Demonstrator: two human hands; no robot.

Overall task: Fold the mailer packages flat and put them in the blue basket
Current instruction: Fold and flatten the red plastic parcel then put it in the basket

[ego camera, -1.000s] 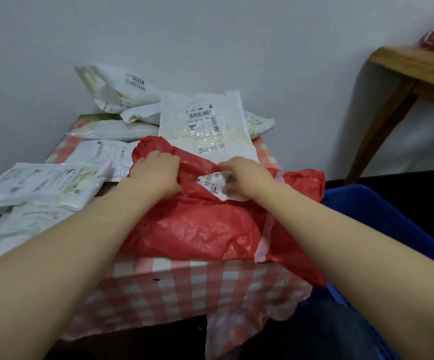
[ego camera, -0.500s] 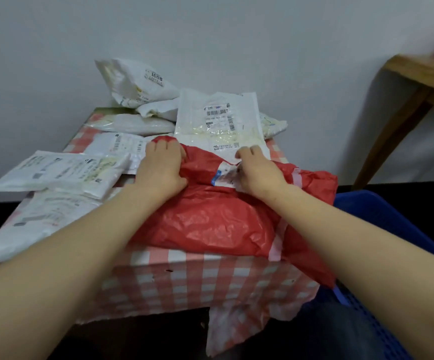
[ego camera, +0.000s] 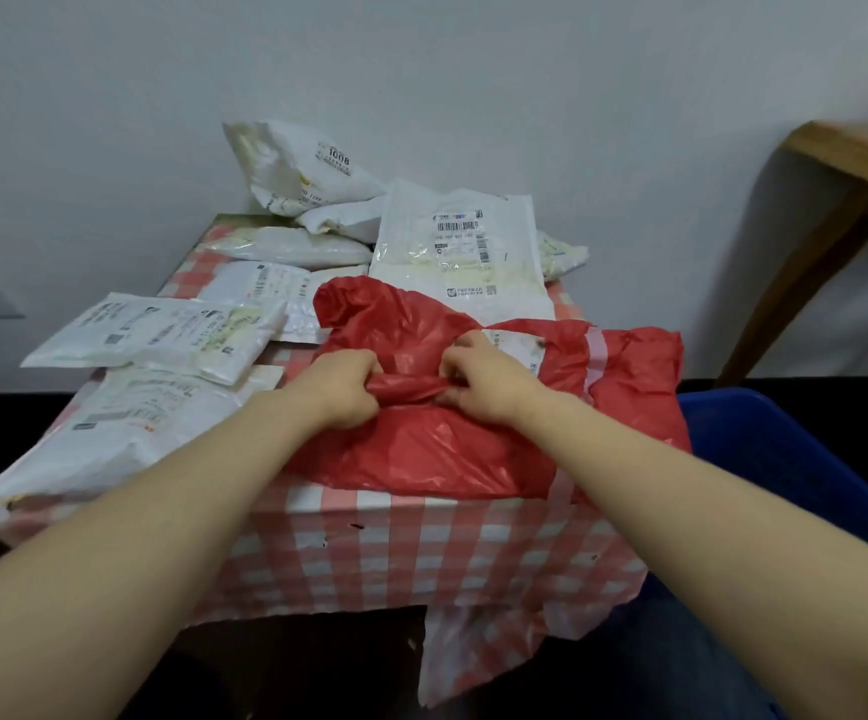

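Head view showed my left hand [ego camera: 344, 388] and right hand [ego camera: 478, 384] side by side, each with fingers curled into a bunched ridge of the red mailer [ego camera: 421, 449]. The mailer lay directly under and ahead of both hands on the checked tablecloth [ego camera: 369, 553], at the near edge, its long axis running left to right, right end trailing toward the blue basket [ego camera: 785, 459]. Basket sat low to my right, so the right hand was the nearer one. Basket interior was mostly out of frame; contents could not be judged. White mailers [ego camera: 162, 335] were stacked left and behind, none yet in the basket as far as visible.
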